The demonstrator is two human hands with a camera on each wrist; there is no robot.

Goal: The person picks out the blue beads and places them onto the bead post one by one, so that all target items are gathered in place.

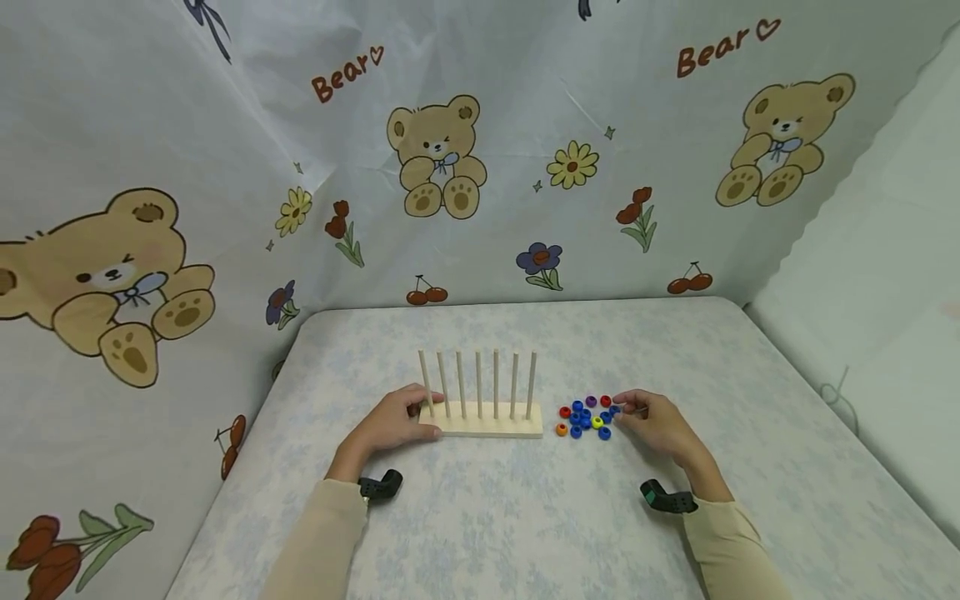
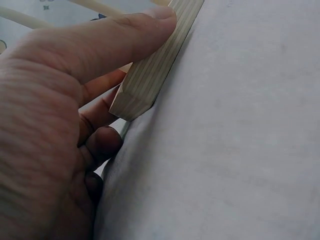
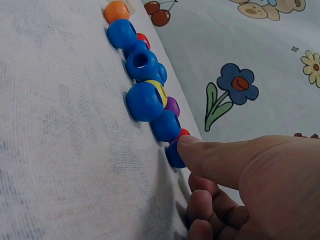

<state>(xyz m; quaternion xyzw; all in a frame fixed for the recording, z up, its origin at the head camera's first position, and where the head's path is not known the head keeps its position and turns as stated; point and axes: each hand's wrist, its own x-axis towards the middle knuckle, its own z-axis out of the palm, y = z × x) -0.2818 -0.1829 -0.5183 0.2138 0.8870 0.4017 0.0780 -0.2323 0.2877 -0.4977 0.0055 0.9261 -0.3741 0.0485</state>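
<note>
At the left end of a pale wooden peg stand (image 1: 487,427), my left hand (image 1: 393,419) grips the base, thumb along the front edge and fingers behind. Several thin upright pegs (image 1: 478,379) rise from the base with no beads on them. My right hand (image 1: 658,423) is at the right side of a group of loose beads. Its thumb and index finger pinch a blue bead (image 3: 175,156) low at the table; the thumb partly covers it. Around it lie several blue beads (image 1: 604,433), red ones (image 1: 565,412), a yellow bead (image 1: 597,422), a purple bead (image 1: 591,402) and an orange bead (image 1: 561,430).
A pale patterned cloth covers the table (image 1: 495,525). Behind and to the left hangs a curtain (image 1: 510,75) printed with bears and flowers. A white wall (image 1: 885,275) stands to the right. Black bands (image 1: 667,498) sit on both wrists.
</note>
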